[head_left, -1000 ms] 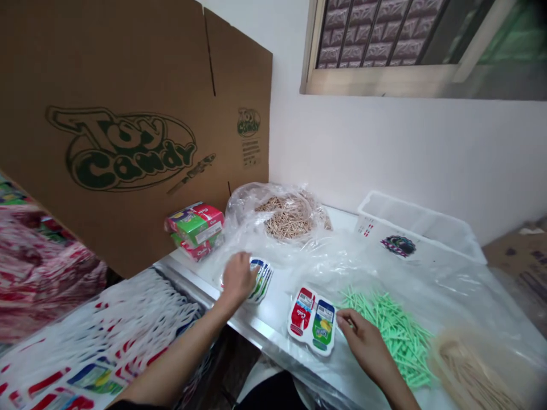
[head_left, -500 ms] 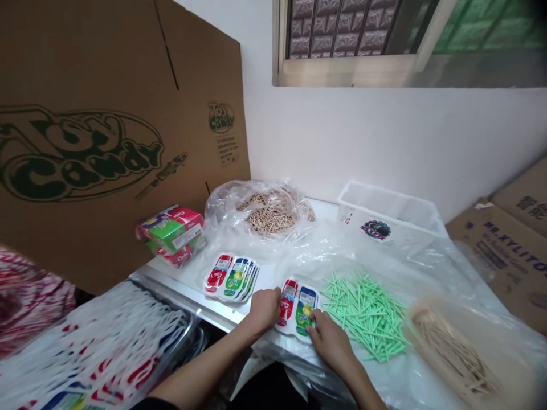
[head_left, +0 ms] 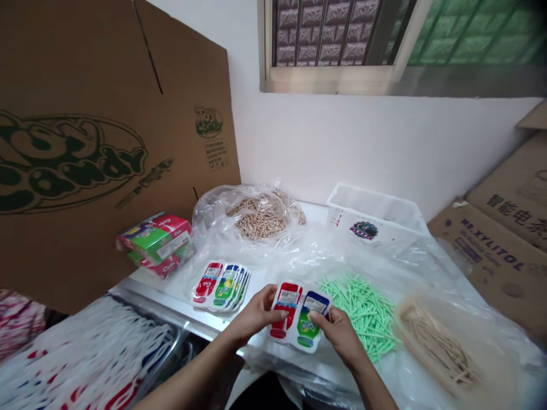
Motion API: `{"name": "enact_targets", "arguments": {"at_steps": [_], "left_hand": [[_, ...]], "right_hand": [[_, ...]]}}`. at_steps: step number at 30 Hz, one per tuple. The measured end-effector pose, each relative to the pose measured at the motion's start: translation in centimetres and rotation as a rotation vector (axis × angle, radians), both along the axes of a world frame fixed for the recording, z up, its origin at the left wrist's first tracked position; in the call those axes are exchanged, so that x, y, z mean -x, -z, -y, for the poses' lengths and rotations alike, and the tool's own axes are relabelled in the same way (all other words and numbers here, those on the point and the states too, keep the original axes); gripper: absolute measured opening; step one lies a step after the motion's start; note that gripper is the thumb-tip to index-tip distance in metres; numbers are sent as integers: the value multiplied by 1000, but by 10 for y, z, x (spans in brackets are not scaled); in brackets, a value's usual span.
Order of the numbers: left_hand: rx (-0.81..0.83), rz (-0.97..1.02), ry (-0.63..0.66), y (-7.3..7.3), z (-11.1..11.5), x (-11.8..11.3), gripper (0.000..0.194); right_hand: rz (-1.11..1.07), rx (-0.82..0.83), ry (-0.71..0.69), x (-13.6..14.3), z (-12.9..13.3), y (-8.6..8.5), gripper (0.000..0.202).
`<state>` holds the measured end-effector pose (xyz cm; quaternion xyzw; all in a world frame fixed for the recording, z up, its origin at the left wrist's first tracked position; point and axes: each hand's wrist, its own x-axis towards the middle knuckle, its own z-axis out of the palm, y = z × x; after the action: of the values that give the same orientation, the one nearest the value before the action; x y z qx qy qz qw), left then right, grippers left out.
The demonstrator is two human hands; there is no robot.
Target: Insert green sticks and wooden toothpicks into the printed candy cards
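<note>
A flat double candy packet (head_left: 294,322), with a red cola bottle print and a blue-green bottle print, is held between my two hands. My left hand (head_left: 258,313) grips its red side, thumb on the front. My right hand (head_left: 344,336) pinches the blue-green side with the thumb over the print, the fingers behind it hidden. To the left lies a fanned stack of like packets (head_left: 220,287) on the table. Just right of my hands is a pile of light green sticks (head_left: 370,316).
A plastic bag of brown sticks (head_left: 260,219) sits at the back. Behind right stands a translucent bin (head_left: 376,219); nearer is a tub with beige sticks (head_left: 444,341). Red-green boxes (head_left: 160,242), a tall carton (head_left: 119,142) and a container of many packets (head_left: 94,353) are on the left.
Both hands have lifted the double packet from the table and tilted it up. My left thumb has come onto its front. The camera view has shifted slightly right.
</note>
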<state>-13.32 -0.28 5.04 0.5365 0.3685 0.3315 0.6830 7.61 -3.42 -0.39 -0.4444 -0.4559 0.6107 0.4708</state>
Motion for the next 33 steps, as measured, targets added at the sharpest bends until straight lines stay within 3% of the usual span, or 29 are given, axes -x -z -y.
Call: {"name": "enact_targets", "arguments": {"at_steps": [1,3,8,12,14,18,21,23,27,33], "left_hand": [[81,63,25,-1,-2,-7,46],[177,107,48,0,-5,-25,40],[327,184,-85,8,1,-73,20],[450,280,-3,14,8,-95,25],[446,252,-18,16,4,-98,28],[328,161,-125,21,-14,-91,30],[292,85,-202,22,-24,-85,28],[288,55,-248,21,-27,-83,27],[318,56,-266,18,-28,-83,26],[342,101,-216,22,-28,-82,25]], "right_hand": [[-3,-17,-20,-3,2,-3,39],[30,-37,-46,-10,5,-8,39],[148,-48,-49,-20,19,-19,36],[269,-70,-48,-40,27,-33,32],[476,-99,-36,-74,28,-39,30],[1047,-119,188,-166,27,-41,34],[1501,-228,258,-199,28,-38,28],[1634,-341,113,-189,32,-35,30],[1720,-487,-299,-143,36,-17,43],[1855,-669,-387,-122,14,19,38]]}}
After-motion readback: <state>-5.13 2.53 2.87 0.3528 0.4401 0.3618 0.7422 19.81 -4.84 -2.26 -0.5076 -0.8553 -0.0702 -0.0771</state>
